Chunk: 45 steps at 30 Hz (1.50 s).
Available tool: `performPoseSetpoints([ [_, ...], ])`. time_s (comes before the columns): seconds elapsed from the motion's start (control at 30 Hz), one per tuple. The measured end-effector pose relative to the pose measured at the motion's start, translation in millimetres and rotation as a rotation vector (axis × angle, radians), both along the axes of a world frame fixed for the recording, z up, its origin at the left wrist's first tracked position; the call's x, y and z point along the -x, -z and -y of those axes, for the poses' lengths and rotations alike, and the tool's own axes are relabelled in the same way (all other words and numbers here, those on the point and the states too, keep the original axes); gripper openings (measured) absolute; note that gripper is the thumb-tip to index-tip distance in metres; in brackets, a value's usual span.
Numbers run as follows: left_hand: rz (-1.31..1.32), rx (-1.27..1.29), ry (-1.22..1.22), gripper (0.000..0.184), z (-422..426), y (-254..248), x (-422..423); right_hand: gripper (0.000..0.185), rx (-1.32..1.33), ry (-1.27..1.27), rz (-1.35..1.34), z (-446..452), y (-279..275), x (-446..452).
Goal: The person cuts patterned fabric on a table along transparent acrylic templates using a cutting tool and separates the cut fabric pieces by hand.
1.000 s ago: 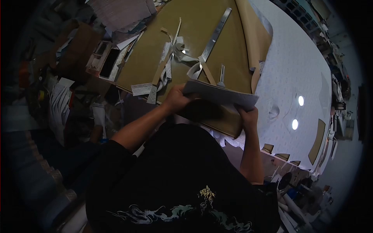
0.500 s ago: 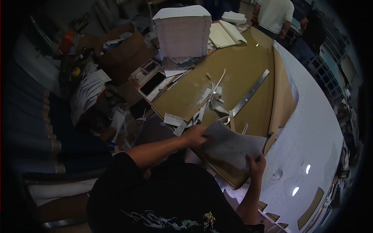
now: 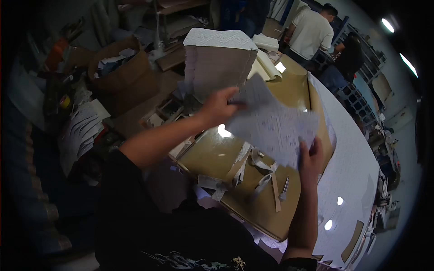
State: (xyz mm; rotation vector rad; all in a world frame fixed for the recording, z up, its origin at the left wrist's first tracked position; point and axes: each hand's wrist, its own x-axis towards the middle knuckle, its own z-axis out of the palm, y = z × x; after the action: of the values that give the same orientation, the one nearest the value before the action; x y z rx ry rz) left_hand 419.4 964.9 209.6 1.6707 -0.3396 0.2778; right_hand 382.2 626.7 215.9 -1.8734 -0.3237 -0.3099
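Note:
My left hand (image 3: 220,107) grips the left edge of a greyish-white paper sheet (image 3: 273,128), thumb on top. At the sheet's right edge, my right hand (image 3: 311,160) pinches it. The sheet is tilted and raised above the table; its face carries faint marks, blurred by motion, so I cannot tell whether they are print or texture. Just behind it stands a tall stack of sheets (image 3: 219,67) with a white patterned top. Below the sheet, curled offcut strips (image 3: 266,176) and a slim metal-looking tool (image 3: 285,189) lie on the brown tabletop (image 3: 205,156).
A large white sheet (image 3: 348,153) covers the right side. Cream sheets (image 3: 267,65) lie beyond the stack. At left are a cardboard box (image 3: 124,72) and a fanned paper pile (image 3: 86,131). Two people stand at the back right, one in a white top (image 3: 312,34).
Both hands have lifted the sheet up and away from the near table edge, towards the stack. My view has tilted up, showing more of the people and ceiling lights.

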Motion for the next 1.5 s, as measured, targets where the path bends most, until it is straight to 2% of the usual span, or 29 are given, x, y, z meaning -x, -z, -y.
performPoseSetpoints([
  [0.1, 0.186, 0.081, -0.084, 0.029, -71.9, -66.5, -88.2, 0.047, -0.148, 0.053, -0.032, -71.5, -95.8, -39.9],
  [0.17, 0.207, 0.056, -0.105, 0.029, -119.7, -103.5, -136.1, 0.049, -0.154, 0.078, 0.033, -98.6, -112.0, -47.6],
  [0.2, 0.184, -0.006, -0.171, 0.034, -145.8, -106.5, -164.9, 0.050, -0.163, 0.076, 0.093, -106.2, -114.0, -48.9],
  [0.27, 0.162, -0.056, -0.227, 0.038, -182.1, -99.4, -203.1, 0.051, -0.071, 0.087, 0.032, -104.5, -78.4, -40.6],
  [0.33, 0.107, -0.614, -0.562, 0.051, -209.1, -80.2, -224.9, 0.050, -0.019, 0.126, -0.088, -98.2, -20.9, -24.0],
  [0.37, 0.104, -0.607, -0.559, 0.051, -218.7, -67.3, -234.5, 0.049, -0.016, 0.155, -0.166, -89.8, 15.6, -14.4],
  [0.43, -0.007, -0.767, -0.647, 0.061, -227.6, -48.2, -253.1, 0.045, -0.029, 0.244, -0.217, -61.1, 98.7, 8.3],
  [0.47, -0.032, -0.715, -0.607, 0.070, -229.4, -48.0, -256.3, 0.044, -0.041, 0.270, -0.276, -49.0, 125.5, 23.3],
  [0.5, -0.039, -0.718, -0.593, 0.070, -227.7, -43.7, -256.9, 0.042, -0.052, 0.297, -0.343, -40.8, 142.6, 43.1],
  [0.57, 0.104, -0.669, -0.759, 0.076, -222.1, -39.3, -258.2, 0.041, -0.098, 0.351, -0.421, -32.9, 154.3, 76.1],
  [0.6, 0.106, -0.672, -0.751, 0.076, -221.1, -39.9, -260.9, 0.039, -0.148, 0.394, -0.489, -32.1, 157.9, 86.4],
  [0.7, 0.037, -0.708, -0.755, 0.077, -222.1, -41.1, -260.8, 0.038, -0.152, 0.438, -0.471, -23.1, 163.3, 105.1],
  [0.77, -0.011, -0.856, -0.708, 0.070, -217.9, -49.5, -251.0, 0.038, -0.142, 0.455, -0.467, -29.0, 153.3, 106.2],
  [0.83, -0.185, -0.935, -0.610, 0.064, -201.0, -75.2, -221.2, 0.038, -0.113, 0.423, -0.471, -27.5, 149.7, 105.5],
  [0.87, -0.197, -0.970, -0.665, 0.063, -194.8, -72.5, -216.8, 0.038, -0.073, 0.438, -0.461, -21.1, 155.1, 105.1],
  [0.9, -0.199, -0.910, -0.670, 0.076, -189.4, -72.3, -208.8, 0.039, -0.034, 0.427, -0.443, -20.5, 161.0, 95.8],
  [0.93, -0.184, -1.010, -0.655, 0.096, -184.4, -72.9, -203.3, 0.039, 0.008, 0.408, -0.425, -18.7, 166.1, 92.4],
  [1.0, -0.275, -1.094, -0.397, 0.119, -176.5, -81.1, -192.7, 0.040, 0.061, 0.321, -0.420, -24.9, 165.8, 89.8],
  [1.03, -0.241, -1.167, -0.357, 0.123, -174.0, -70.5, -206.3, 0.040, 0.106, 0.329, -0.433, -30.3, 161.6, 92.1],
  [1.1, -0.204, -1.340, -0.273, 0.126, -177.1, -71.7, -216.3, 0.040, 0.159, 0.340, -0.444, -29.1, 163.9, 92.9],
  [1.33, -0.302, -1.335, -0.286, 0.127, -175.9, -84.5, -207.9, 0.041, 0.115, 0.246, -0.381, -31.6, 183.6, 95.9],
  [1.4, -0.324, -1.272, -0.361, 0.132, -173.4, -78.8, -211.3, 0.041, 0.105, 0.219, -0.340, -32.8, 190.3, 96.3],
  [1.5, -0.328, -1.246, -0.352, 0.139, -176.5, -79.1, -214.1, 0.043, 0.083, 0.213, -0.418, -28.9, 192.6, 106.0],
])
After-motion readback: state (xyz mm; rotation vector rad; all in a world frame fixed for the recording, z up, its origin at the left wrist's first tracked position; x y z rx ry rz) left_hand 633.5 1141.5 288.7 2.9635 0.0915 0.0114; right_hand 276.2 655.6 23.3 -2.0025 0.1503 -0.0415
